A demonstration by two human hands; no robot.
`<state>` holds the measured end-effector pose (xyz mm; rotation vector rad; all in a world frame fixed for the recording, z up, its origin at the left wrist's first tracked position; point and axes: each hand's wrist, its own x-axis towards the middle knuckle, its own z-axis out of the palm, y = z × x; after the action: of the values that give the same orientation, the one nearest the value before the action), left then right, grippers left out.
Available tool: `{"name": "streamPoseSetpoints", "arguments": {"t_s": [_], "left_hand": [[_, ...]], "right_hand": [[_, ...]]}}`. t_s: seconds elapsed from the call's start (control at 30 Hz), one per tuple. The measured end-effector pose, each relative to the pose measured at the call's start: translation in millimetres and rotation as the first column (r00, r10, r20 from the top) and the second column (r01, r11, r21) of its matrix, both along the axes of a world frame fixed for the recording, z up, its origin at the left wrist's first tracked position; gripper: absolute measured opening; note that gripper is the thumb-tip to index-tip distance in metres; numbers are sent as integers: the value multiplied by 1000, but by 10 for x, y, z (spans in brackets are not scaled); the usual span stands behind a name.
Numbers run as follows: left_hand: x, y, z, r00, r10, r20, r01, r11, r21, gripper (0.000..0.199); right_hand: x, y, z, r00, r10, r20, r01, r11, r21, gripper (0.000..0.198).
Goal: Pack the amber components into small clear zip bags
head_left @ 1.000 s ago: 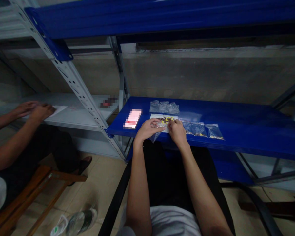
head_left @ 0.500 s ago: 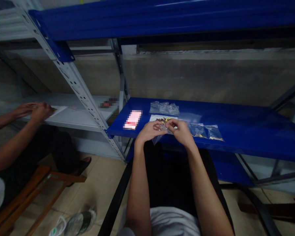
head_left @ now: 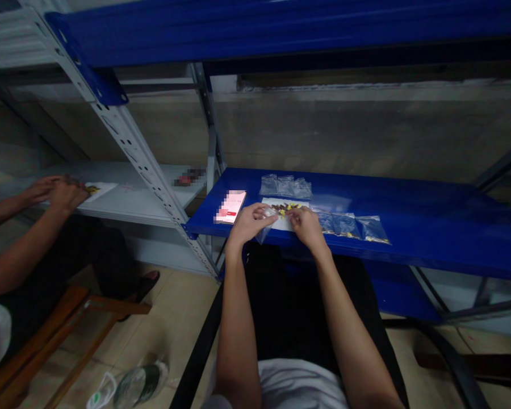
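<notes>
My left hand is closed on a small clear plastic bag, which hangs below the fingers at the shelf's front edge. My right hand reaches to a pile of small brown and yellow pieces on a white sheet. Its thumb and fingertips are pinched together at the pile's right side; whatever is between them is too small to make out. Right of that hand lie clear bags with small yellow pieces in them. Behind the sheet, several flat clear bags lie in a row.
A phone with a lit screen lies left on the blue shelf. A grey upright post divides it from a white shelf, where another person's hands work. A large plastic bottle lies on the floor.
My hands have moved apart. The right went down to the pile of pieces, while the left shifted slightly left with the plastic bag.
</notes>
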<state>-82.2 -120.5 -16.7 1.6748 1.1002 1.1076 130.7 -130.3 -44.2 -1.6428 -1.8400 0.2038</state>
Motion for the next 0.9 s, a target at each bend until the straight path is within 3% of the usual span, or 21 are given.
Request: {"name": "streamPoseSetpoints", "arguments": {"t_s": [0.3, 0.6, 0.73, 0.83, 0.9], "left_hand": [[-69, 17, -28, 998, 61, -32, -61, 998, -4, 51], [-46, 36, -87, 989, 35, -145, -35, 999, 8, 55], [-22, 14, -64, 990, -40, -136, 38, 999, -19, 54], [21, -34, 22, 988, -127, -87, 122, 991, -58, 51], [50, -71, 87, 982, -178, -55, 175, 983, -60, 47]], "right_hand": [[-212, -84, 52, 987, -57, 151, 72, 993, -94, 27], [-245, -68, 39, 981, -57, 187, 73, 994, -81, 28], [-193, -44, 48, 999, -3, -52, 3, 1000, -7, 25], [-144, -68, 143, 942, 113, -315, -100, 993, 59, 20], [-125, -106, 228, 905, 176, -387, -153, 984, 90, 20]]}}
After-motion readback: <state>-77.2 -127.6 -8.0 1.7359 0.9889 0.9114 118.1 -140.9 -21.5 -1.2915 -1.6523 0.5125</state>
